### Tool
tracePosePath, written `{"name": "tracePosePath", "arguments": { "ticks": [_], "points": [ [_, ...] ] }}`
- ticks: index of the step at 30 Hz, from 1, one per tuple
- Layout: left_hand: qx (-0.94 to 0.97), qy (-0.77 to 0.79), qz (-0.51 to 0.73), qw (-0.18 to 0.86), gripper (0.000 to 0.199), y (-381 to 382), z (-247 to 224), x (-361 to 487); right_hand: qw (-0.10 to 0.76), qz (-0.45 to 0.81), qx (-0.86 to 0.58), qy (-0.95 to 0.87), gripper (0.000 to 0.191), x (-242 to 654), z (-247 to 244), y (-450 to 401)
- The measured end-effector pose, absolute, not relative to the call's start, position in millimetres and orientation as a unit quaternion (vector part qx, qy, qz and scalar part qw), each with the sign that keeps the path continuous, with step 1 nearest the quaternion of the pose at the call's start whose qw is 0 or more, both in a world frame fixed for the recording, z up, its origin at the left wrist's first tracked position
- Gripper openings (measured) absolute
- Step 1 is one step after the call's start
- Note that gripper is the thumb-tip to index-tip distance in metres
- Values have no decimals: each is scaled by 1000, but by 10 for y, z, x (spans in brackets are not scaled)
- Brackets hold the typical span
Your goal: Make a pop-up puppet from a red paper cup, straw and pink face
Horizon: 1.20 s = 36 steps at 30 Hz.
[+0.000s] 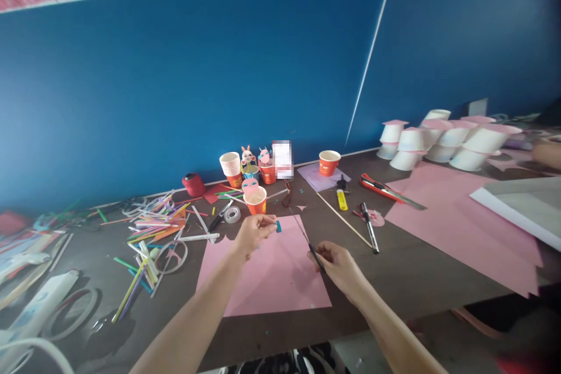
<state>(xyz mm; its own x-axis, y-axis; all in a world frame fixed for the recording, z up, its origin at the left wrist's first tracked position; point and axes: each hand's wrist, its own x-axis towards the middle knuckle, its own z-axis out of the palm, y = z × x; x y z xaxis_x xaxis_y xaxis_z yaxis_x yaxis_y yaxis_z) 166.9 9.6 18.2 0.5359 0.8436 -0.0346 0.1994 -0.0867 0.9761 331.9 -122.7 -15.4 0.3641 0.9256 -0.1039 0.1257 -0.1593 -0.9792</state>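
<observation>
A pink sheet of paper (280, 280) lies on the dark table beneath both hands. Over its upper part, my left hand (258, 234) pinches a small blue piece (278, 226) between thumb and fingertips. My right hand (335, 266), at the sheet's right edge, is closed around a thin tool with a black handle (316, 257); its slim metal end points up and left, and its exact kind is hard to make out. Just beyond my left hand stands a red paper cup (256, 205) with a pink round face cutout (250, 186) at its rim.
Colored straws (162, 222), a tape roll (232, 214) and a marker (220, 215) lie left. Stacked cups (230, 165) stand behind. To the right are a box cutter (390, 191), a pen (369, 228), pink sheets (460, 216) and several white cups (451, 140). A person's hand (546, 153) shows far right.
</observation>
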Motion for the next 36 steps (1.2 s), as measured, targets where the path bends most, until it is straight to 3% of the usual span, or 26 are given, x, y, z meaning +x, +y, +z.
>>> {"name": "tracePosePath", "arguments": {
  "ticks": [3,8,12,18,26,36],
  "points": [
    [466,379,322,732,17,27,134,1611,528,455,-614,-372,29,3297,-82,-1298],
    [270,355,354,822,14,5,-30,1568,515,567,-531,-362,30,3162,-22,-1444],
    [224,341,380,830,12,18,-94,1553,482,626,-497,-358,30,2998,-54,-1512],
    [208,334,414,821,25,-39,-77,1504,466,658,-489,-332,29,2857,-107,-1537],
    [233,337,432,804,21,-72,-39,1476,459,677,-478,-319,34,2775,-135,-1489],
    [273,354,452,772,24,-86,-34,1463,478,509,-611,-373,35,2916,65,-1419]
  ]
}}
